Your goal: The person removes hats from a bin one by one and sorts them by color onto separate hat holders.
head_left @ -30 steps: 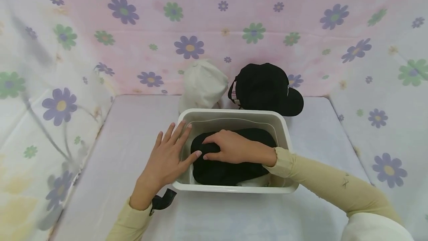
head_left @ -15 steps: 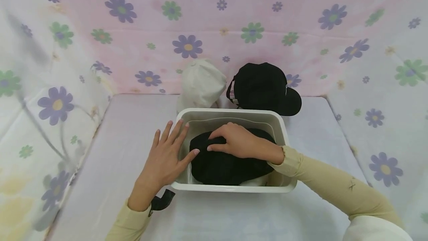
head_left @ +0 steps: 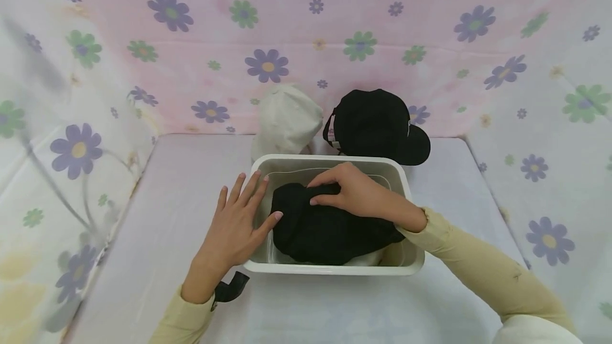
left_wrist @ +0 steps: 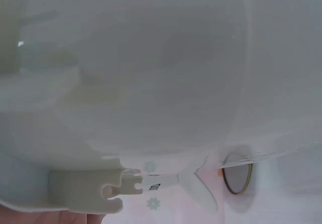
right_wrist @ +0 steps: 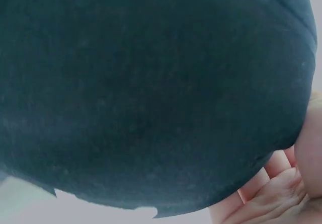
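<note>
In the head view, a black cap (head_left: 330,240) lies in a white plastic bin (head_left: 330,269), over something pale (head_left: 367,257) that is mostly hidden. My right hand (head_left: 365,195) pinches a fold of the cap's fabric between thumb and fingers. Dark cap fabric (right_wrist: 151,93) fills most of the right wrist view, beside that hand's fingers at lower right. My left hand (head_left: 233,232) rests with spread, straight fingers over the bin's left rim. The left wrist view is mostly the bin's pale wall (left_wrist: 161,73).
Behind the bin stand a white cap (head_left: 288,121) and another black cap (head_left: 375,123), its brim pointing right. They sit on a white-covered table (head_left: 201,174). Flowered cloth (head_left: 306,31) hangs at the back and both sides. A black strap piece (head_left: 232,286) sticks out by my left wrist.
My right hand has moved right and toward the back, drawing the cap's fabric up into a raised fold. The left hand and bin stay nearly in place.
</note>
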{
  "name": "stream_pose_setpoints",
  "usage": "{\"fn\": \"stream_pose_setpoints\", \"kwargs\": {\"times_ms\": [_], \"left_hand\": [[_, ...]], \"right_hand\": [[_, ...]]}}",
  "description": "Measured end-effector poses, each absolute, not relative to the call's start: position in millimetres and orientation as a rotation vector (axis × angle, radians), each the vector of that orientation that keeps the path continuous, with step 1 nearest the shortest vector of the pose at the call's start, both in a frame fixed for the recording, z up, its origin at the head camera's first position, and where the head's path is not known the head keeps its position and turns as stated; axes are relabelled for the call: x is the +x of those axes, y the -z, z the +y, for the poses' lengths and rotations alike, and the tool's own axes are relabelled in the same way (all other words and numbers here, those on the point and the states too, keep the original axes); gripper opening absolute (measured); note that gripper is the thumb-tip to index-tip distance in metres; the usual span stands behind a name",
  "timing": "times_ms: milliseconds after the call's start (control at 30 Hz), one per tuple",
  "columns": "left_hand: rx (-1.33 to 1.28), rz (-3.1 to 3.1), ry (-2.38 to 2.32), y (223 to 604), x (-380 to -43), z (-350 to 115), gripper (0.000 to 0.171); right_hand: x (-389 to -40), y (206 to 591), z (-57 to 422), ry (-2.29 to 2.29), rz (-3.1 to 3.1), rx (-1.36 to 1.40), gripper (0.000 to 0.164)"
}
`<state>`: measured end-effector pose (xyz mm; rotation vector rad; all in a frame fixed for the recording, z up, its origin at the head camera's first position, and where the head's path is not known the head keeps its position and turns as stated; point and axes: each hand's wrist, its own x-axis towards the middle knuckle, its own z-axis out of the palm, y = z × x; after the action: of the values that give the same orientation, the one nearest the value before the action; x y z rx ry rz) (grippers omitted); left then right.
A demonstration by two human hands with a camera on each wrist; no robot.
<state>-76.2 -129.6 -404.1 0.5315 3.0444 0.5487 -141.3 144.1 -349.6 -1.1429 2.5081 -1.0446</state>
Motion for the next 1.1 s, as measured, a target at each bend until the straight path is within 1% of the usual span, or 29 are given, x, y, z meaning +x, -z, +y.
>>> {"fn": "stream_pose_setpoints", "kwargs": {"times_ms": [567, 700, 833, 1000, 1100], "left_hand": [[0.543, 3.052, -0.626, 406.5, -74.7, -131.2, 0.076], [0.534, 3.048, -0.639, 407.1, -74.8, -130.5, 0.076], [0.536, 3.041, -0.651, 406.6, -74.2, -131.0, 0.075], [0.55, 3.039, -0.654, 407.5, -74.5, -132.5, 0.075], [0.558, 3.035, -0.655, 408.3, -75.4, -133.3, 0.075]], "right_hand": [[-150.8, 311.8, 184.2, 1.38, 2.584, -1.038, 0.027], [-148.8, 293.2, 195.4, 1.485, 2.614, -1.061, 0.03], [-142.1, 266.6, 205.4, 1.592, 2.728, -1.144, 0.03], [-138.4, 233.9, 218.5, 1.934, 2.771, -1.223, 0.022], [-140.8, 217.7, 227.1, 2.112, 2.782, -1.219, 0.018]]}}
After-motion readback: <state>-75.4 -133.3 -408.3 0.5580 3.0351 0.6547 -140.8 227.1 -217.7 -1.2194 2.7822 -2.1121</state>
